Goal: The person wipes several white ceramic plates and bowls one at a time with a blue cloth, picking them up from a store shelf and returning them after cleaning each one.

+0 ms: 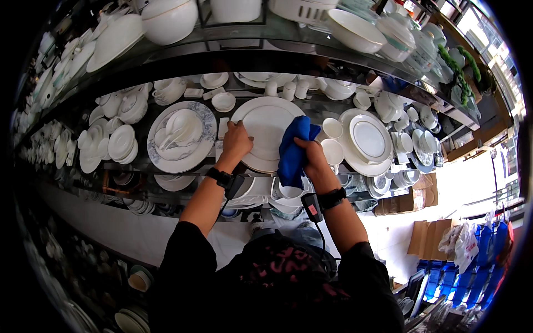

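Observation:
A large white plate [267, 129] stands upright on a glass shelf in front of me. My left hand [236, 141] grips its left rim. My right hand [311, 157] holds a blue cloth [293, 150] pressed against the plate's right side. Each of my wrists carries a black strap with a small device.
The shelves are crowded with white crockery: a blue-patterned plate [180, 136] holding a bowl on the left, a rimmed plate [367, 140] and small cups [332, 128] on the right, stacked plates [121, 143] further left, bowls [168, 19] on the shelf above. Cardboard boxes [427, 236] stand at lower right.

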